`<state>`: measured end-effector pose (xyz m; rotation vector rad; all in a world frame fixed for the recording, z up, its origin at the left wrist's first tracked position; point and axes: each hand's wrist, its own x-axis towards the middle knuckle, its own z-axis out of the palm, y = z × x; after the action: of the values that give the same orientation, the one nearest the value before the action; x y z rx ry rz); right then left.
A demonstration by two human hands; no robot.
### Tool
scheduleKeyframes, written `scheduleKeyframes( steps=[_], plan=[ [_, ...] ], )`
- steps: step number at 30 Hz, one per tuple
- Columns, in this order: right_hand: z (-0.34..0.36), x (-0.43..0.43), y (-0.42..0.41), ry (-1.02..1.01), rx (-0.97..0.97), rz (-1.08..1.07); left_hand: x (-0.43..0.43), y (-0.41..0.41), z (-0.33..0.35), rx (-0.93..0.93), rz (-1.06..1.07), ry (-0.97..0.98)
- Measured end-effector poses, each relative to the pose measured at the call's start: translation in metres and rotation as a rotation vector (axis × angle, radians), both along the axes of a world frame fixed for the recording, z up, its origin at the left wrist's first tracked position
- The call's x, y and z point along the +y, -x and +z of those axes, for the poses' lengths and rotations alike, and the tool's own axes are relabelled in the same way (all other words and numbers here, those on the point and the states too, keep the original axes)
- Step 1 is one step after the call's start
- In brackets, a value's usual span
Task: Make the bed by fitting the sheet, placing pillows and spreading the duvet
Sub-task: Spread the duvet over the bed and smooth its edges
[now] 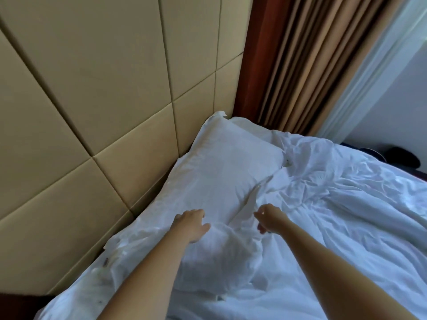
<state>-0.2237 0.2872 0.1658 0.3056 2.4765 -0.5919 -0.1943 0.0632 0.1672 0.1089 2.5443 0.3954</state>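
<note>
Left hand (pixel 191 224) out with fingers relaxed and spread, over the far end of the near pillow (pixel 215 257), gripping nothing, touching or just above it unclear; right hand (pixel 269 218) just beside, above the edge of the duvet (pixel 335 215), fingers loosely curled, nothing seen in them. Behind, padded headboard (pixel 92 88) along the left and brown curtain (pixel 300 65) at the far corner; on the bed, crumpled white duvet across the right side, far pillow (pixel 226 162) lying against the headboard, near pillow end to end with it, both meeting the duvet's edge. Small dark shape (pixel 402 155) beyond the bed's right edge, too blurred to name.
</note>
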Motion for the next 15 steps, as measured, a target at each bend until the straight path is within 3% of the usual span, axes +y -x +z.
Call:
scheduleKeyframes(
  steps=[4,7,15],
  plan=[
    [-0.029,0.003,0.008,0.17,-0.168,-0.178,0.02,0.016,-0.024,-0.037,-0.045,0.112],
    [-0.047,-0.003,0.007,0.155,-0.24,-0.181,0.029,0.016,-0.042,-0.126,-0.039,0.183],
    [-0.094,-0.011,0.004,0.053,-0.14,-0.113,0.04,0.022,-0.056,-0.252,0.025,0.168]
  ],
)
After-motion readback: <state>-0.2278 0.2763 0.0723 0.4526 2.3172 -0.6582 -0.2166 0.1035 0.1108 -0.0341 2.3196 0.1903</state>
